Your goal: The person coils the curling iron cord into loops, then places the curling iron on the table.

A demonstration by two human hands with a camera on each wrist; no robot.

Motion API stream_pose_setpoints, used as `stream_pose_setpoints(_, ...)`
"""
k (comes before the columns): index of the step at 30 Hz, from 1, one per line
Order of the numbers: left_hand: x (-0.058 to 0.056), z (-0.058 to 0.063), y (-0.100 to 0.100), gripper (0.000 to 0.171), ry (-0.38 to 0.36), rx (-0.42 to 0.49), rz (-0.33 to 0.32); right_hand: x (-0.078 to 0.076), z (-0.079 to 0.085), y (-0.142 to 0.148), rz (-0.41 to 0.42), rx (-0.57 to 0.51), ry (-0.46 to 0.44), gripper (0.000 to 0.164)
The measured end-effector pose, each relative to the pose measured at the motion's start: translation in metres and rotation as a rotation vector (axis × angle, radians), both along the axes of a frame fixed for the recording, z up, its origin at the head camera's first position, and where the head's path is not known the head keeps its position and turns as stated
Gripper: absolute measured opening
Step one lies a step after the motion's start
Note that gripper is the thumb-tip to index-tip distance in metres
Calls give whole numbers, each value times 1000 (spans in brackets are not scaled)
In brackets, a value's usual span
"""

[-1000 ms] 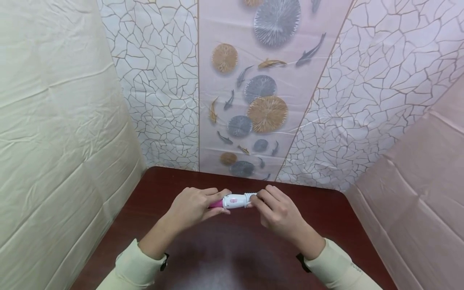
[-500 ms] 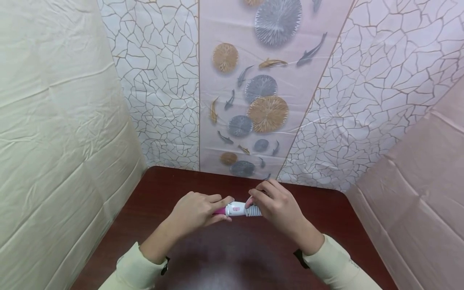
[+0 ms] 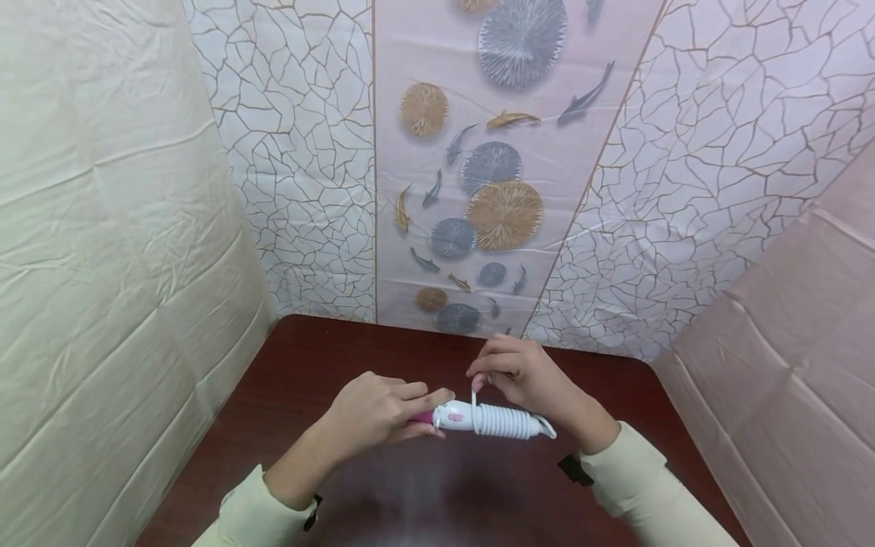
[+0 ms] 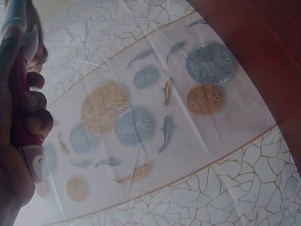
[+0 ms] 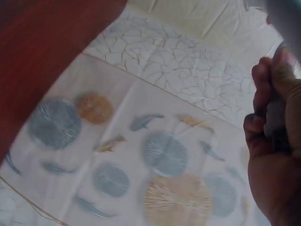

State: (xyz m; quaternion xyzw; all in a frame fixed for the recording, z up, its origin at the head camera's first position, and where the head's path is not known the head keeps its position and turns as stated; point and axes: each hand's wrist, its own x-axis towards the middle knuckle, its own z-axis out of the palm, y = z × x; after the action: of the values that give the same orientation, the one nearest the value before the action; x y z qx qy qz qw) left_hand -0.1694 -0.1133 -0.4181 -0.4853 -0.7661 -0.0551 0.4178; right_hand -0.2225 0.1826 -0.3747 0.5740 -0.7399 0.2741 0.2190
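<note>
A small hair straightener with a white handle (image 3: pixel 447 416) and a pink switch lies across the middle of the head view. My left hand (image 3: pixel 379 410) grips its magenta end, fingers wrapped round it in the left wrist view, where its white tip (image 4: pixel 34 162) shows below the fingers. A white power cord (image 3: pixel 506 422) is coiled in several turns round the handle, with a loop standing out at the right end. My right hand (image 3: pixel 522 372) pinches a length of cord above the handle. In the right wrist view its curled fingers also surround a dark grey, plug-like piece (image 5: pixel 276 117).
The dark red-brown table (image 3: pixel 328 486) lies beneath both hands. A patterned cloth (image 3: pixel 444 228) with fish and round motifs hangs behind its far edge. Plain cloth walls (image 3: pixel 116 266) stand at both sides.
The right hand has moved up off the handle with the cord, baring the coils. The left hand has brought the straightener slightly right and nearer.
</note>
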Motion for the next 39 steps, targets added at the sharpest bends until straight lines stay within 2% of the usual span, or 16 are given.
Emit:
stream_pose_setpoints(6,2,1,2,54,-23,44,-17,-12,-21,3,132,-62,-413,25)
stream_pose_setpoints(9,3,-1,3,58,-50,74,-26,-11,-35,3,186,-105,-606,17)
stream_pose_setpoints(11,2,-2,4,61,-76,99,-26,-8,-42,1,209,-155,-707,13)
stream_pose_setpoints(13,1,-2,4,61,-95,117,-16,-3,-48,-2,222,-220,-758,12)
stream_pose_setpoints(16,-1,0,4,59,-122,140,12,4,-55,-6,198,-308,-737,7)
stream_pose_setpoints(20,-3,2,3,57,-159,145,58,11,-65,-8,6,-316,-643,17)
stream_pose_setpoints(23,-3,3,2,56,-174,150,86,18,-73,-9,-121,-345,-768,14)
stream_pose_setpoints(27,-6,2,2,58,-183,175,106,28,-86,-15,-138,-447,-840,12)
stream_pose_setpoints(28,-6,2,2,58,-187,180,115,30,-89,-16,-141,-457,-805,15)
stream_pose_setpoints(29,-7,2,2,58,-190,183,119,31,-92,-18,-149,-445,-734,15)
stream_pose_setpoints(33,-8,2,2,58,-207,182,146,39,-102,-24,-202,-442,-614,21)
stream_pose_setpoints(36,-8,0,2,57,-224,183,156,46,-105,-29,-260,-444,-575,23)
stream_pose_setpoints(39,-9,-1,3,56,-235,191,164,50,-105,-34,-302,-449,-580,24)
